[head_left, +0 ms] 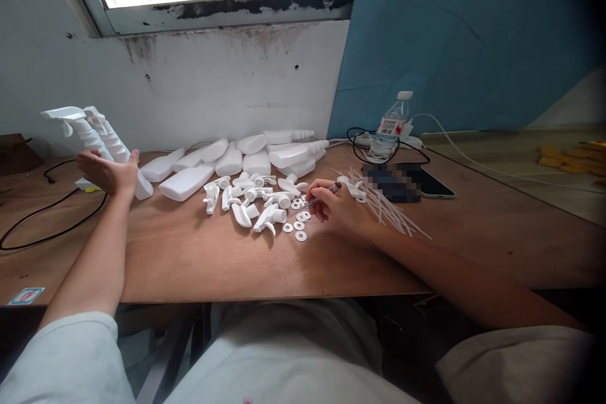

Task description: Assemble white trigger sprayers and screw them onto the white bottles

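Observation:
On the left, my left hand (111, 173) is closed around a white spray bottle (116, 142) fitted with a trigger head. A second trigger spray bottle (88, 132) stands close against it; whether my fingers hold that one too is hard to tell. My right hand (331, 202) pinches a thin pen-like tool (335, 187), its narrow tip pointing down and left among small white ring washers (299, 225). Beside the washers, to the left, lies a pile of loose white trigger spray heads (255, 196).
Several white bottles (187, 182) lie on their sides along the wall. Thin white tubes (388, 211) fan out beyond my right hand, near a phone (433, 182) and a water bottle (391, 129). Black cables (57, 202) loop on the wooden table (189, 265) at left.

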### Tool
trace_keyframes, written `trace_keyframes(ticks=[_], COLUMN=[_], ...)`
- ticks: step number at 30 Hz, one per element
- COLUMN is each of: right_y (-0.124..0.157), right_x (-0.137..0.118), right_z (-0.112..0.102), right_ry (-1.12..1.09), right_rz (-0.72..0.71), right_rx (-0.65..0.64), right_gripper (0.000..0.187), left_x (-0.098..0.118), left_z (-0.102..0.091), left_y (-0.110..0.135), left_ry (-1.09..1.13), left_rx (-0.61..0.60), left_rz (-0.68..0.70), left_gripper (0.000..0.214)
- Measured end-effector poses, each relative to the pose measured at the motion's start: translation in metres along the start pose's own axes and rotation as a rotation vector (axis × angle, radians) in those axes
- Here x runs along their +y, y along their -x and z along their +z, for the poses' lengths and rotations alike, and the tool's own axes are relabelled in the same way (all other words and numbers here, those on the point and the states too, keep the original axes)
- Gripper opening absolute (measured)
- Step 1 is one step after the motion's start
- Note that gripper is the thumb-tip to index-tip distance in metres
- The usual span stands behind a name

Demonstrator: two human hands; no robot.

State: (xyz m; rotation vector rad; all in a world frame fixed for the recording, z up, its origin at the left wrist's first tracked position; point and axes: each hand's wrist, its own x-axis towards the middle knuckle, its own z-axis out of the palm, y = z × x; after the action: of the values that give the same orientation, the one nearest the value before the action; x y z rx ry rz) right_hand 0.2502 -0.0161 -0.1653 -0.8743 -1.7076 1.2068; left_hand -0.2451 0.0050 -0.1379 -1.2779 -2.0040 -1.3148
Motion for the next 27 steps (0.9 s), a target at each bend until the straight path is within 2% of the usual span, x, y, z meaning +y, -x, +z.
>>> trace_keyframes(ticks=[2, 3, 6, 8, 10, 13, 15, 18, 20, 23, 27], right_y=[0.001, 0.001, 0.003, 0.003, -0.001, -0.015, -0.029, -0.049, -0.059, -0.069, -0.073], right_x=[-0.001, -0.002, -0.003, -0.004, -0.007, -0.017, -0.03, -0.056, -0.07, -0.079, -0.078], right_z=[0.0, 0.0, -0.001, -0.002, -0.004, -0.012, -0.019, -0.027, -0.028, -0.023, -0.018], right_ry=[-0.012, -0.025, -0.078, -0.071, -0.025, -0.014, -0.077, -0.141, -0.136, -0.1, -0.096], right_rz=[0.0, -0.003, -0.023, -0.064, -0.142, -0.219, -0.193, -0.107, -0.04, 0.023, 0.038], right_rx=[0.008, 0.007, -0.001, 0.02, 0.046, 0.05, 0.029, -0.102, -0.237, -0.388, -0.44], right_gripper=[0.016, 0.017, 0.027, 0.042, 0.054, 0.05, 0.045, 0.046, 0.053, 0.058, 0.046], left_x=[-0.004, -0.005, -0.001, 0.011, 0.031, 0.077, 0.112, 0.163, 0.192, 0.227, 0.248], left_z=[0.003, 0.004, 0.005, 0.002, -0.003, -0.014, -0.019, -0.024, -0.024, -0.024, -0.022], left_y=[0.002, 0.003, 0.004, 0.005, 0.006, 0.011, 0.016, 0.023, 0.027, 0.033, 0.039], left_ry=[-0.059, -0.078, -0.099, -0.108, -0.12, -0.092, -0.074, -0.091, -0.061, 0.058, 0.196], left_rx=[0.041, 0.02, -0.058, -0.02, 0.032, 0.058, 0.059, 0.034, -0.05, -0.175, -0.232], left_rz=[-0.25, -0.316, -0.267, -0.165, -0.014, 0.263, 0.461, 0.787, 0.935, 1.005, 0.947], left_gripper=[0.07, 0.066, 0.051, 0.049, 0.054, 0.061, 0.06, 0.047, 0.038, 0.032, 0.03])
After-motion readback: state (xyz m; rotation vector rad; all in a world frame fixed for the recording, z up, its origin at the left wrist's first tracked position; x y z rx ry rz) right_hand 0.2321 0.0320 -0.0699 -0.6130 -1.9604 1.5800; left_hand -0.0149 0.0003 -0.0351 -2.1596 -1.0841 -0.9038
